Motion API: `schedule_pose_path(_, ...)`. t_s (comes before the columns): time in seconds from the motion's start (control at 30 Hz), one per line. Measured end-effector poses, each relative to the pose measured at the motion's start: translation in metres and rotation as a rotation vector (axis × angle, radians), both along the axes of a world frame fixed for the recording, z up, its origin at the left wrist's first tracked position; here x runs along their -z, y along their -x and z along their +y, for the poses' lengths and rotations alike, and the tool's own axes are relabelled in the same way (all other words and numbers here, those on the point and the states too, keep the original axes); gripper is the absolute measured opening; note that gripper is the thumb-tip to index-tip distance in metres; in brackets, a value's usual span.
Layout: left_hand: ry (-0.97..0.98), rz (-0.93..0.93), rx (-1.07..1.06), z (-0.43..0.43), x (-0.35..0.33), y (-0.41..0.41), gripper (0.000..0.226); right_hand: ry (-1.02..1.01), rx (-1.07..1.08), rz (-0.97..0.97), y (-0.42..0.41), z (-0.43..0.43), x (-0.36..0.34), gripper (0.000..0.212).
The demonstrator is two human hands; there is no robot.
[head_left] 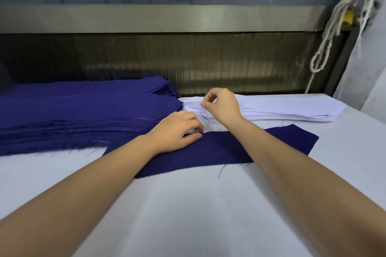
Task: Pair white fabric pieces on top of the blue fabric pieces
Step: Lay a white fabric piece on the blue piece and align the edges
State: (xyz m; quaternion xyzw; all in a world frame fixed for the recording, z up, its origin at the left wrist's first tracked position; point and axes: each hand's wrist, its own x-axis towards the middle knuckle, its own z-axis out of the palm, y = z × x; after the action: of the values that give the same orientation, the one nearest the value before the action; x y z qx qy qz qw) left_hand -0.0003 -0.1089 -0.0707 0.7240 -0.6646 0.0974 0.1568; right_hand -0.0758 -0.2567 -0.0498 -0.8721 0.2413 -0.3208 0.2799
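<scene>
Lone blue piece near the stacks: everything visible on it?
The lone blue piece is dark blue woven-looking cloth, a long strip with threads fraying off its near edge. It lies flat and slanted on the pale table. The left hand rests on its far edge; the right forearm crosses above it.

The tabletop [188,204] has a pale, smooth cover. A loose dark thread [221,170] lies near its centre. Beyond the far edge stands a dark ribbed panel [208,62], topped by a horizontal metal beam [167,17]. Past the far right corner, white cords [325,48] hang looped below a yellow fitting [348,17], beside a grey draped cloth [367,73].
</scene>
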Motion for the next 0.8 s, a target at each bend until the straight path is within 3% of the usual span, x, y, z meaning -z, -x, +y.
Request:
schedule_pose_path(0.13, 0.014, 0.004, 0.025, -0.0024, -0.0002, 0.0004, 0.016, -0.051, -0.027, -0.001, 0.0001, -0.0044, 0.0015, 0.005)
schedule_pose_path(0.3, 0.022, 0.026, 0.027, -0.0040, -0.0003, 0.0017, 0.015, 0.042, -0.002, 0.097, -0.0010, -0.0061, 0.0048, 0.021)
schedule_pose_path(0.47, 0.049, 0.079, -0.024, -0.0047, 0.0000, 0.0001, 0.015, 0.057, 0.024, 0.001, 0.0026, -0.0058, 0.0049, 0.008)
schedule_pose_path(0.6, 0.139, 0.271, -0.082, -0.0030, -0.0021, -0.0003, 0.017, -0.004, 0.017, -0.115, 0.0048, -0.0045, 0.0053, 0.007)
schedule_pose_path(0.8, 0.227, 0.746, -0.119, -0.0067, -0.0095, 0.0021, 0.033, 0.032, 0.027, -0.231, 0.0057, 0.0000, 0.0046, 0.014)
